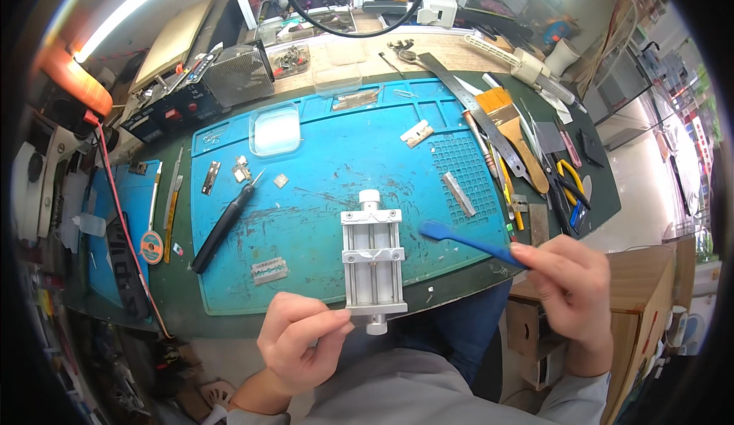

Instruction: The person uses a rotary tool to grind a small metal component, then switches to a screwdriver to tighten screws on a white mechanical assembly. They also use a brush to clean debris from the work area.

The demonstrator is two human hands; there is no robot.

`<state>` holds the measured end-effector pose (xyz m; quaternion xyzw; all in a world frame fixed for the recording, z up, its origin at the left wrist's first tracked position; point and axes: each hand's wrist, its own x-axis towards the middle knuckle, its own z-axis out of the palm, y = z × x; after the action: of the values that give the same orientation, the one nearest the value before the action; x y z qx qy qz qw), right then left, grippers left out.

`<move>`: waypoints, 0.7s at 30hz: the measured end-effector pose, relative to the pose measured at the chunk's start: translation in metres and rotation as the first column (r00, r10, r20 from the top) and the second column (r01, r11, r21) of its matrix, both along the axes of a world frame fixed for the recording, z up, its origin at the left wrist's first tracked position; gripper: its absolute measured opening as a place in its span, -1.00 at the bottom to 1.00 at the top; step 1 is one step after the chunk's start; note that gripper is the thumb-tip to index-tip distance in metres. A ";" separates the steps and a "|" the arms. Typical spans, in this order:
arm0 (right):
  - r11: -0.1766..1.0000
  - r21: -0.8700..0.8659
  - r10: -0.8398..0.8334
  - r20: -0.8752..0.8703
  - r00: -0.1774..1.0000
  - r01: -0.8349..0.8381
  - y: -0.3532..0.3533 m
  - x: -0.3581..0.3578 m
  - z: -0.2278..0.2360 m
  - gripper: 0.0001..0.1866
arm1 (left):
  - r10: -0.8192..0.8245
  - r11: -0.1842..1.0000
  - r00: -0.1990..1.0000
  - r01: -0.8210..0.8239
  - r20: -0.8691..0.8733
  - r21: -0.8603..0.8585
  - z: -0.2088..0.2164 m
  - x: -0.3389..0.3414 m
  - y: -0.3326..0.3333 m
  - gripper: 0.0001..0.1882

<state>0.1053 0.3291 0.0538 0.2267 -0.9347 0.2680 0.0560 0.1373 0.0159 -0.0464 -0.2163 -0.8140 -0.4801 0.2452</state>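
A silver metal screw clamp with guide rods and a round knob at each end lies at the front edge of the blue work mat. My left hand is closed, thumb and forefinger pinching the clamp's near left corner. In my right hand, a blue toothbrush is held by its handle end. Its broad head points left, over the mat and apart from the clamp; any bristles are hidden. Nothing shows between the clamp's jaws.
A black pen-shaped tool, a razor blade and small metal parts lie on the mat's left. Right are a steel ruler, a wide brush and yellow-handled pliers. Farther back stand a clear plastic box and a black instrument.
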 end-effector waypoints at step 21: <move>0.966 0.120 -0.129 -0.545 0.828 0.230 -0.021 -0.079 -0.047 -0.68 | 0.215 0.952 0.977 -0.205 0.020 -0.229 0.011 -0.001 0.057 -0.15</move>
<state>0.0268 0.3079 0.0065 0.2071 -0.9197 0.1021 0.3175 0.1361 0.0729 -0.0353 -0.1444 -0.8868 -0.3606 0.2505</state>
